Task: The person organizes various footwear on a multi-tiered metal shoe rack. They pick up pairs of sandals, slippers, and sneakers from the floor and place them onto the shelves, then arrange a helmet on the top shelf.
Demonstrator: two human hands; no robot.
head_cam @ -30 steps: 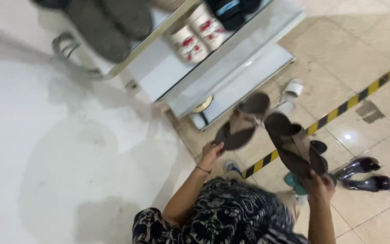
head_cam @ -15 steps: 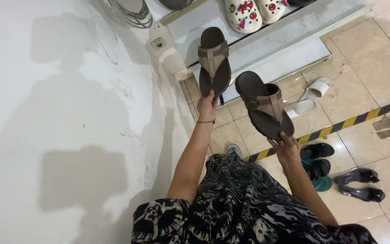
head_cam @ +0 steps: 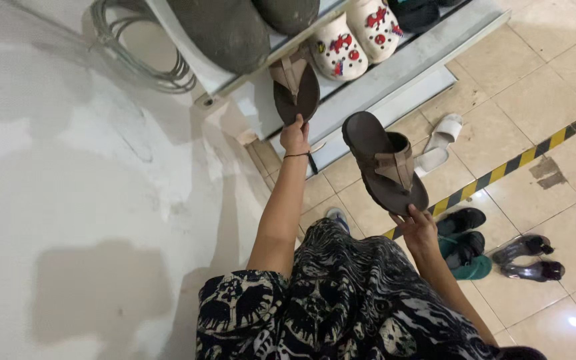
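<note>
Holding one brown sandal [head_cam: 296, 90] by its heel in my left hand [head_cam: 295, 135], I have its toe up at the edge of the white shoe rack [head_cam: 395, 73] in the upper middle of the frame, just beside a pair of white clogs [head_cam: 353, 40] with red charms. My right hand [head_cam: 416, 227] is closed on the heel of the other brown sandal [head_cam: 385, 163], which hangs in the air over the tiled floor [head_cam: 535, 107], centre right.

Both grips are only pinches at the heel end, so I judge either sandal could tip and drop; the right one would land among the loose footwear below. The left sandal's toe sits close to the clogs and under the big grey shoes [head_cam: 225, 30] on the shelf above, so pushing it in carelessly could knock the clogs askew or catch on the shelf edge.

A coil of grey cable [head_cam: 138, 63] hangs on the white wall at upper left, near my left forearm. On the floor lie a white slide sandal [head_cam: 438, 141], dark and teal sandals [head_cam: 465, 250] and a glossy dark pair [head_cam: 528, 259] at lower right, with yellow and black tape [head_cam: 535, 150] running across the tiles
</note>
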